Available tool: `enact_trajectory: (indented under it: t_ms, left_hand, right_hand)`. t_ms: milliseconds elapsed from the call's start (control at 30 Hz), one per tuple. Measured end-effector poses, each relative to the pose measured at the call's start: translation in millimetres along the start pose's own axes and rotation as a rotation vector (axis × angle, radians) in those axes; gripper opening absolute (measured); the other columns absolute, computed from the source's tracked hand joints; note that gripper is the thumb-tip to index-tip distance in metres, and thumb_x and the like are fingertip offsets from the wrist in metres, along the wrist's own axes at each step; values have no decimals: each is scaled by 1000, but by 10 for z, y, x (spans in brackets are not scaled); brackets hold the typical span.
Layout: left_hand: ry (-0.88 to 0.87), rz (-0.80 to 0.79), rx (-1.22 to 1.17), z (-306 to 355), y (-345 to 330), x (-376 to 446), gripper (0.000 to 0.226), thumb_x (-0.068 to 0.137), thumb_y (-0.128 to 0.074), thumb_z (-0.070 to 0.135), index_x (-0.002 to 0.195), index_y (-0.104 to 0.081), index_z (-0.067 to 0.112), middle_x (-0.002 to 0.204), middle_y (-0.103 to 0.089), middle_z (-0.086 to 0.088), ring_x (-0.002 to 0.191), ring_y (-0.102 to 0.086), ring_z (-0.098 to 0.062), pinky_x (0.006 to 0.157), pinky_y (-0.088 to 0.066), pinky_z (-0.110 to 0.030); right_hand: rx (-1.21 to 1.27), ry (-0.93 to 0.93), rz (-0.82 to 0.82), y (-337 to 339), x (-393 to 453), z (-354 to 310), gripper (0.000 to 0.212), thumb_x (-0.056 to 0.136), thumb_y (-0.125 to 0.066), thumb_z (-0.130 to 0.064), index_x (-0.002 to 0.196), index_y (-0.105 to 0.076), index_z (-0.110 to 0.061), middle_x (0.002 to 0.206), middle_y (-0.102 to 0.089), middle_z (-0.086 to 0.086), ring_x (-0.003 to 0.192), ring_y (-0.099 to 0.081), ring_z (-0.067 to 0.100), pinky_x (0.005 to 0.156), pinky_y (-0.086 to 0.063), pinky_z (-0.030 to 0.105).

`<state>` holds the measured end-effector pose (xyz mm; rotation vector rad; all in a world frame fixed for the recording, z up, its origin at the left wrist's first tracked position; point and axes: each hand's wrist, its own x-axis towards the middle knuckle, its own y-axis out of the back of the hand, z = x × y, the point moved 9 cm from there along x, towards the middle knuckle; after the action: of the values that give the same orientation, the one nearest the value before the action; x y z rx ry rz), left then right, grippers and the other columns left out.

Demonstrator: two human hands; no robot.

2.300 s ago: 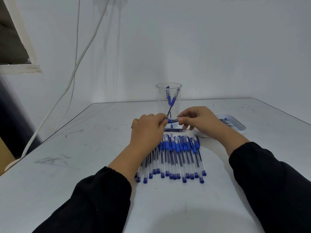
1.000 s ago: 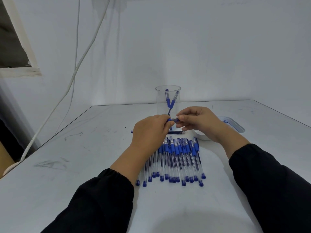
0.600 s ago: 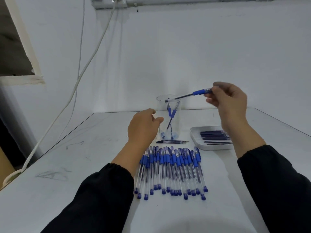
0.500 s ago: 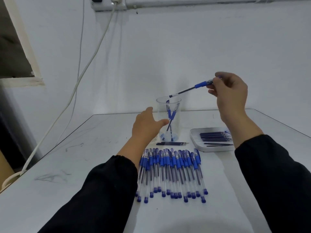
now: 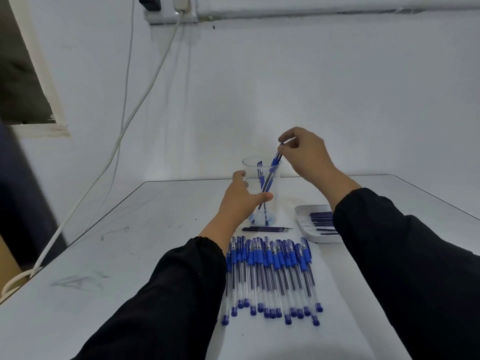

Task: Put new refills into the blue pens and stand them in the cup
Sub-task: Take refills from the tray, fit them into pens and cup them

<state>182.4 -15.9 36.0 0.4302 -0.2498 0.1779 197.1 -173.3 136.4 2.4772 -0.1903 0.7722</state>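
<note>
A clear plastic cup (image 5: 253,166) stands at the middle of the white table with blue pens upright inside. My left hand (image 5: 240,197) grips the cup's side, thumb across its front. My right hand (image 5: 305,154) is above the rim and pinches the top end of a blue pen (image 5: 274,162) whose lower part is inside the cup. A row of several blue pens (image 5: 271,274) lies on the table in front of me. Two loose refills (image 5: 265,228) lie just before the cup.
A white tray (image 5: 302,222) holding several dark refills sits right of the cup, partly hidden by my right sleeve. White cables (image 5: 124,120) hang down the wall at the left from a socket strip (image 5: 171,11). The table's left edge (image 5: 78,237) runs diagonally.
My right hand has carried the pen from high at the right down to the cup and tipped it upright into it. My left hand has closed round the cup's side.
</note>
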Motion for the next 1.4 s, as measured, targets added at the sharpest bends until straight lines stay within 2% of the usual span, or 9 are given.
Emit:
enact_trajectory:
  t_ms: [67,200,367,500,700,833,967,1167,1400]
  left_hand:
    - [3,0,-1,-3,-2,-10,87,76,-77,28,143,-23,17,142,-40,-11,111,-54,-18,90,-42,-32]
    - [21,-5,-8,-8,-4,-18,88,75,-78,28,143,-23,17,143,-39,-14,129,-42,-24,102,-40,-40]
    - [31,-12,5,8,2,-40,87,75,-77,28,142,-23,17,143,-39,-14,130,-40,-24,104,-39,-42]
    - [31,-24,32,30,0,-72,88,77,-76,29,144,-20,17,143,-39,-13,131,-39,-26,104,-38,-39]
    - [118,-17,188,-58,102,-224,77,82,-70,36,138,-28,5,123,-46,-11,110,-47,-24,82,-37,-30]
    - [99,-23,318,-91,145,-417,62,83,-68,38,129,-41,8,112,-52,-4,100,-54,-20,86,-47,-36]
    - [52,-65,444,-62,100,-603,27,79,-70,38,92,-59,18,95,-61,2,96,-58,-19,77,-49,-32]
    - [90,-157,851,-108,-8,-787,45,75,-62,59,86,-60,15,91,-56,-6,104,-46,-23,79,-44,-35]
    - [103,-203,857,-86,-63,-889,48,77,-62,55,94,-59,11,78,-41,1,103,-47,-23,79,-43,-35]
  right_hand:
    - [-72,-3,-62,-112,-19,29,10,90,-57,-20,96,-61,-27,95,-66,-2,77,-59,13,65,-48,29]
    - [-234,3,-130,-252,-67,40,14,92,-54,-23,99,-66,-25,105,-68,-2,98,-61,19,90,-51,43]
    - [-312,-22,-147,-253,-120,37,30,94,-50,-34,96,-71,-12,95,-70,3,91,-63,25,89,-49,41]
    - [-257,43,-90,-180,-192,-18,25,96,-49,-33,106,-69,-21,110,-68,-6,103,-59,16,97,-44,42]
    - [-91,52,18,21,-478,99,25,97,-50,-29,118,-63,-22,117,-61,-6,96,-54,9,87,-44,28]
    - [-95,9,-33,12,-728,359,22,97,-52,-29,115,-64,-25,111,-62,-9,93,-55,8,83,-45,28]
    - [-122,-72,-110,-93,-925,677,19,96,-53,-29,111,-65,-27,110,-64,-8,91,-55,6,83,-44,28]
    - [-215,-84,-186,-178,-1069,804,23,97,-52,-27,116,-64,-25,115,-64,-6,97,-55,10,88,-44,29]
    - [-292,-37,-276,-300,-1139,780,23,97,-51,-29,116,-64,-27,113,-65,-7,102,-57,11,92,-48,37]
